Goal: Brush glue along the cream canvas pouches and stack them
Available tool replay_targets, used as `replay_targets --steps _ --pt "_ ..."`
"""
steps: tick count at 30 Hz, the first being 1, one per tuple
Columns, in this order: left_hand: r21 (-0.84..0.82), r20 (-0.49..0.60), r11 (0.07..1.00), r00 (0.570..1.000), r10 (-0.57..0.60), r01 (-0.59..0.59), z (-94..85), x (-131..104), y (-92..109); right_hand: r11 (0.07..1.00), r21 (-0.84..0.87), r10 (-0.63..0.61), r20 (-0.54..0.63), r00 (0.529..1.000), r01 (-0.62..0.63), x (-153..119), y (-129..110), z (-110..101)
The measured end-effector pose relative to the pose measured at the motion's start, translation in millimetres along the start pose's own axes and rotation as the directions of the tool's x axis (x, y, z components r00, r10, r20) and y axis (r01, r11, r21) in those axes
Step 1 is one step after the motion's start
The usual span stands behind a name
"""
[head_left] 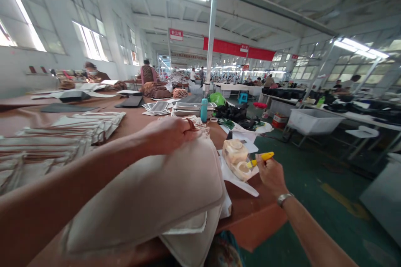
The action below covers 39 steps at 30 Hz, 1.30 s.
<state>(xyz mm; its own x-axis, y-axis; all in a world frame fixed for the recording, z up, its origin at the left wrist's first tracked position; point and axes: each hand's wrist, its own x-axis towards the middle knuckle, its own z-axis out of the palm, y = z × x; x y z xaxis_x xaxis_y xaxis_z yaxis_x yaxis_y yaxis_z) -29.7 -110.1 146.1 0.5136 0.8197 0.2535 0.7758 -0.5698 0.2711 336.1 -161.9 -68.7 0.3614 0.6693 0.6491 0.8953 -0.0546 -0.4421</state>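
My right hand (272, 174) is closed round a yellow-handled brush (265, 157). The bristles are at the round opening of a stained plastic container (234, 152), which sits on white sheets (242, 184) at the table's right edge. My left hand (175, 133), slightly blurred, is over the far edge of a large pale padded panel (156, 192). A thin brown strip (190, 125) shows at its fingertips. Further pale panels (196, 238) lie under the large one, overhanging the table's front edge.
Rows of pale pieces with brown edging (62, 133) cover the brown table (131, 122) at left. A teal bottle (204, 110) stands beyond my left hand, near stacked panels (188, 108) and black material (236, 113). A white tub (313, 121) stands at right; people work farther back.
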Motion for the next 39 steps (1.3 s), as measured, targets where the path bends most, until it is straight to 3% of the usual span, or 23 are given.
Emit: replay_targets --steps 2,4,7,9,13,18,22,26,29,32,34,36,39 --pt "-0.023 0.144 1.0 0.99 0.012 -0.009 26.7 17.3 -12.1 0.999 -0.039 0.007 0.049 0.999 -0.005 -2.0 8.6 24.4" --pt "-0.095 0.23 0.994 0.973 -0.032 0.055 59.7 27.6 -27.0 0.997 -0.074 0.02 0.098 0.995 -0.013 -5.1 16.5 44.3" --pt "-0.188 0.273 0.971 0.958 -0.091 0.146 102.8 32.1 -46.4 0.995 -0.095 0.028 0.185 0.982 -0.011 -9.3 27.2 64.6" --pt "-0.224 0.287 0.961 0.953 -0.094 0.162 120.3 30.9 -55.1 0.996 -0.092 0.029 0.231 0.972 -0.008 -9.8 33.5 71.1" --pt "-0.238 0.321 0.958 0.944 -0.08 0.162 131.5 25.8 -70.4 0.994 -0.097 0.063 0.206 0.976 -0.044 -4.2 43.4 68.4" --pt "-0.061 0.334 0.982 0.93 -0.151 0.181 132.3 12.9 -102.8 1.0 -0.003 -0.002 0.21 0.978 0.003 -5.5 44.3 55.4" --pt "0.043 0.371 0.984 0.912 -0.175 0.171 128.6 -7.0 -122.4 0.992 0.117 -0.079 0.255 0.964 0.05 -19.3 37.0 47.5" --pt "0.093 0.323 0.981 0.927 -0.192 0.171 116.5 -22.6 -118.0 0.976 0.216 -0.084 0.261 0.962 0.027 -26.4 28.5 33.5" --pt "0.118 0.248 0.979 0.95 -0.19 0.165 100.6 -27.5 -96.1 0.959 0.274 0.008 0.204 0.979 -0.065 -28.1 23.8 12.5" --pt "0.114 0.141 0.992 0.987 -0.073 0.057 71.4 -32.5 -59.5 0.911 0.353 0.19 0.1 0.977 -0.213 -33.7 22.6 -16.7" --pt "0.121 0.064 0.988 0.994 0.091 -0.098 44.0 -38.2 -32.9 0.846 0.435 0.336 0.015 0.942 -0.309 -39.5 23.1 -38.2" --pt "0.115 0.021 0.96 0.966 0.256 -0.257 16.8 -45.3 -11.5 0.759 0.543 0.46 -0.055 0.886 -0.36 -45.2 22.2 -59.8" --pt "0.013 -0.06 0.926 0.924 0.377 -0.377 -2.4 -51.8 2.9 0.628 0.702 0.559 -0.106 0.822 -0.337 -51.5 14.5 -90.0"
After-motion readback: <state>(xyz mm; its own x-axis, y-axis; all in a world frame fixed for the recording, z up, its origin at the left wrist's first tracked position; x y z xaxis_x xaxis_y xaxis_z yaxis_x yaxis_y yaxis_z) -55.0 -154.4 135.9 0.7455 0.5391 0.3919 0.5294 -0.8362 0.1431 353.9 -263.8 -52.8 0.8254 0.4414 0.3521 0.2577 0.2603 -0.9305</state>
